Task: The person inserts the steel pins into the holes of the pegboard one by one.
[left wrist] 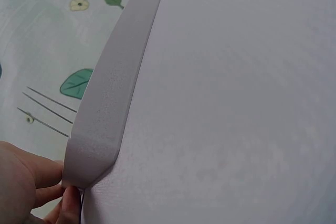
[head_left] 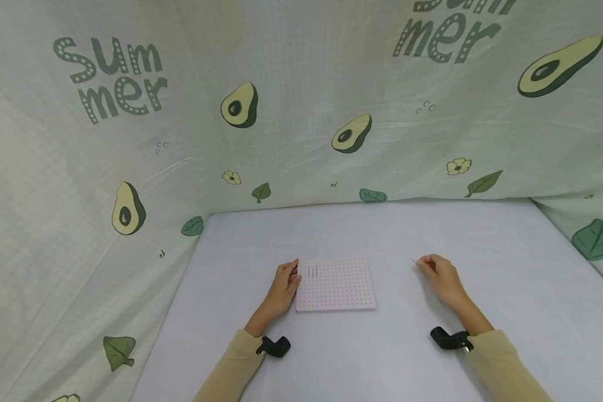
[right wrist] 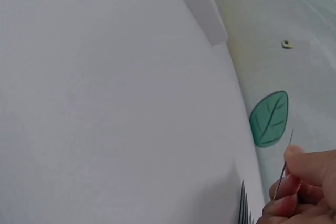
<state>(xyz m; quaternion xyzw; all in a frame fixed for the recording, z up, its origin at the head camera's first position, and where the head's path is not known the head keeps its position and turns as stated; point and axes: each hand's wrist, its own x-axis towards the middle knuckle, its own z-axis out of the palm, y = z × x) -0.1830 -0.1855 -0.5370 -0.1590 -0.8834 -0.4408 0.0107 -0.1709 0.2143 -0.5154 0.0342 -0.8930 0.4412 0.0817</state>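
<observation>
Sleeves in beige fill the bottom of my head view, each wrist wearing a black camera mount. Above them my left hand [head_left: 283, 288] rests against the left edge of a pink pegboard [head_left: 335, 285] at lower centre, fingers curled on its corner. Three thin needles [head_left: 312, 271] stand in its upper left holes. My right hand [head_left: 439, 278] sits well apart, right of the board, pinching a single needle [head_left: 414, 260] between thumb and fingertips. Everything lies on a pale lilac surface [head_left: 382, 229], walled by a green cloth backdrop [head_left: 301, 111] printed with avocados, leaves and the word "Summer".

From the left wrist view, fingers [left wrist: 31, 192] at lower left press the board's near corner [left wrist: 92, 156]; the three needles [left wrist: 47, 109] show at left.

On the right wrist view, fingertips [right wrist: 299, 182] at lower right pinch the needle [right wrist: 283, 169], with the board's corner [right wrist: 202, 9] near the top.
</observation>
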